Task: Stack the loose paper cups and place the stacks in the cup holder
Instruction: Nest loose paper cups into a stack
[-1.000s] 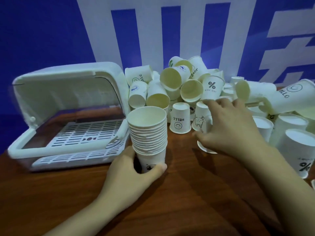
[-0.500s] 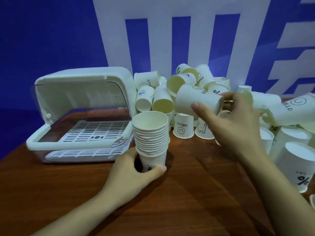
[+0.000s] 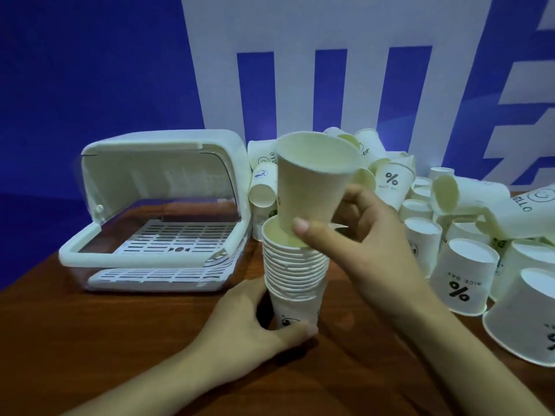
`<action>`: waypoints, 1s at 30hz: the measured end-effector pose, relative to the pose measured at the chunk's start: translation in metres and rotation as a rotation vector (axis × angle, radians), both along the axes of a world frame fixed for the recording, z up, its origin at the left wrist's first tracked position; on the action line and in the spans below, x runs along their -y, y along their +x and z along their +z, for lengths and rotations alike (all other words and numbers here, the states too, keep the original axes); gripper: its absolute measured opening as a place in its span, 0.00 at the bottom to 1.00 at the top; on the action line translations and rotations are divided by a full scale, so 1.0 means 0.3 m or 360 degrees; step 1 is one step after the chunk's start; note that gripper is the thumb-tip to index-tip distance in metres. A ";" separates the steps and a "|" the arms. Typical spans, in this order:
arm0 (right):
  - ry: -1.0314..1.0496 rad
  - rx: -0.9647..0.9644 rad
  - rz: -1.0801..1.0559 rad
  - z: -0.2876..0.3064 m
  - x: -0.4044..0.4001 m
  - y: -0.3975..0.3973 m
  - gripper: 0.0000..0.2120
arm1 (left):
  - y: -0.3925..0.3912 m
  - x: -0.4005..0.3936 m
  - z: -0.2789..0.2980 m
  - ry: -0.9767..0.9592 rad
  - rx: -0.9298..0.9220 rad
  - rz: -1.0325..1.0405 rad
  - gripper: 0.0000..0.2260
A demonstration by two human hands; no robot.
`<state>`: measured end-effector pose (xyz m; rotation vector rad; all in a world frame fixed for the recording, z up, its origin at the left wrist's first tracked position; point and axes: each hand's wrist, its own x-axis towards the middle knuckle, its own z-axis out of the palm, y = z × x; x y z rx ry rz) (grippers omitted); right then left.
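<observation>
Mid-task stacking. Left hand [image 3: 255, 328] gripping base of nested stack [image 3: 295, 265] upright on table [image 3: 120, 340]; right hand [image 3: 369, 235] pinching single cup [image 3: 315, 187], tilted, base entering stack's top rim. Cup holder [image 3: 168, 211], lid raised, tray bare, just left of stack: no stack placed yet. Many loose cups [image 3: 450, 250] heaped behind and right. Open tabletop in front; clear path leftward to holder's low front rim.

table [image 3: 90, 340]: wood | cup holder [image 3: 156, 235] | stack [image 3: 295, 274] | loose cups [image 3: 462, 274]
</observation>
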<state>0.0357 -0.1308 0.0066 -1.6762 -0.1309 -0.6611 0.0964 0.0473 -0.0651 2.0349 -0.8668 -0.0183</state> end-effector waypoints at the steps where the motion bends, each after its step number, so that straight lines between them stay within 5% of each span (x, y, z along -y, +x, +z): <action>1: -0.0050 -0.0019 -0.0021 -0.008 -0.005 0.002 0.28 | -0.001 0.000 0.001 -0.0021 -0.0022 -0.0014 0.16; 7: -0.0354 -0.0014 -0.0306 -0.028 -0.011 0.010 0.28 | -0.001 0.001 0.001 -0.0026 0.0010 -0.0014 0.19; 13: -0.0131 0.0135 -0.0147 -0.033 -0.002 0.010 0.33 | -0.005 -0.004 0.004 0.0004 -0.0003 0.0014 0.18; 20: -0.0327 0.0243 -0.0260 -0.048 -0.015 0.023 0.23 | 0.001 -0.005 -0.012 -0.0025 0.0004 0.0039 0.22; 30: -0.0455 0.0168 -0.0346 -0.104 -0.025 0.056 0.22 | 0.022 -0.006 -0.010 -0.0006 0.0058 0.0143 0.27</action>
